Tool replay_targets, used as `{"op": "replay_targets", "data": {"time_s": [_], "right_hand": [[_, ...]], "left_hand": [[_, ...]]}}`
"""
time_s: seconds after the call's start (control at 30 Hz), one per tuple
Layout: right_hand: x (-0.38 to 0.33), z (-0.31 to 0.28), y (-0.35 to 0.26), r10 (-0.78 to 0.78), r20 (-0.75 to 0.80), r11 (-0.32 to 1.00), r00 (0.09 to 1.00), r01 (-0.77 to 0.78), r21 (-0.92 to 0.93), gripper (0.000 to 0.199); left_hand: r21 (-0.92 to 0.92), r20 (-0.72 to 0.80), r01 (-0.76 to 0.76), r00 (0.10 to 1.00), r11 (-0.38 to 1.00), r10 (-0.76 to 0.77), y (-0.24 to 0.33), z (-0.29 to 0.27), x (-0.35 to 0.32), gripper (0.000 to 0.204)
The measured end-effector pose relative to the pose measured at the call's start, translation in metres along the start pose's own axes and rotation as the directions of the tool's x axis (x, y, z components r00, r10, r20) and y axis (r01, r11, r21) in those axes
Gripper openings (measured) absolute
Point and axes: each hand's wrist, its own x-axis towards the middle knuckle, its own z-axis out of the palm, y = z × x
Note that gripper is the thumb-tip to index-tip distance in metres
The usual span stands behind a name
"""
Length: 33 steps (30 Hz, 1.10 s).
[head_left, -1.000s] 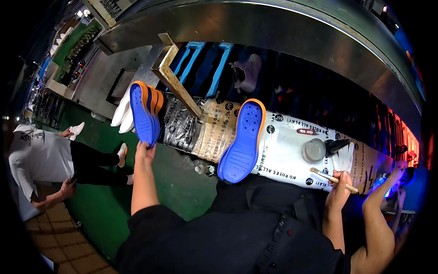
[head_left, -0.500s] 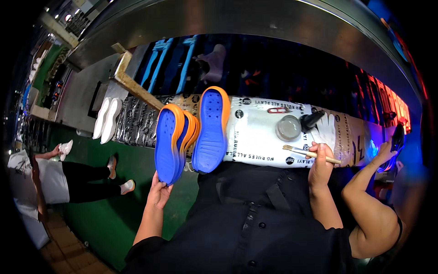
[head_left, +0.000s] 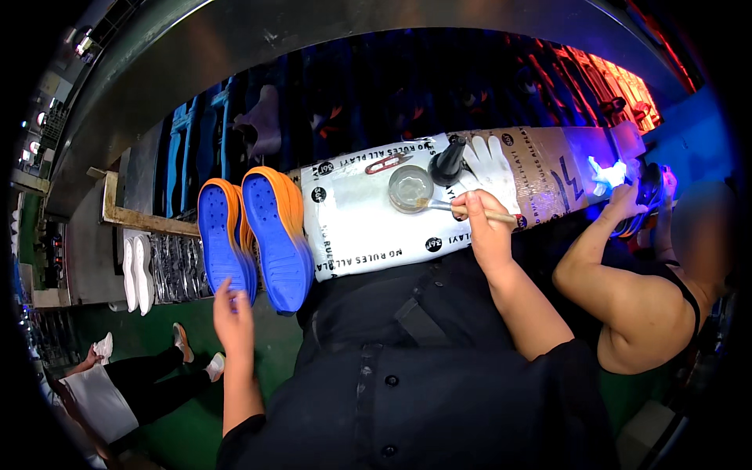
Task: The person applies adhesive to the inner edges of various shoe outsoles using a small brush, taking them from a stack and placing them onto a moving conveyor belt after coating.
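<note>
Dim overall with a black fisheye vignette ringing the frame, the scene is lit mainly from above onto the white printed sheet (head_left: 376,227), which glares slightly, while saturated blue and red-orange light floods the upper right, straight edges bow near the rim, and far corners blur.

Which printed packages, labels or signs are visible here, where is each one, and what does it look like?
Printed plastic sheet: covers the workbench before the person, under the brush hand; white with black lettering and round black marks.
Tan printed sheet: same bench, further right; brownish with dark lettering.
No screens or signs visible.
</note>
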Motion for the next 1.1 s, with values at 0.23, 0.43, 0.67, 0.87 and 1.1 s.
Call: {"op": "replay_targets", "data": {"time_s": [0.23,0.43,0.67,0.87,1.1], "right_hand": [[0.028,0.011,0.016,-0.105,0.059,0.955,0.993,0.118,-0.274,0.027],[0.042,0.026,0.018,-0.248,0.129,0.896,0.96,0.278,-0.347,0.023],[0.044,0.026,0.02,-0.239,0.117,0.881,0.964,0.266,-0.392,0.023],[0.045,0.026,0.024,-0.246,0.128,0.871,0.961,0.277,-0.406,0.024],[0.042,0.02,0.015,-0.278,0.076,0.869,0.957,0.285,-0.404,0.025]], "left_hand": [[0.317,0.228,-0.188,0.967,0.93,0.117,0.034,0.04,0.02,0.031],[0.398,0.258,-0.091,0.966,0.913,-0.016,0.03,0.039,0.024,0.016],[-0.25,0.193,0.239,0.962,0.938,-0.193,0.025,0.033,0.021,0.026],[-0.616,0.675,0.709,0.7,0.344,-0.234,0.041,0.015,0.034,0.046],[-0.625,0.733,0.733,0.669,0.268,-0.121,0.057,0.017,0.031,0.055]]}}
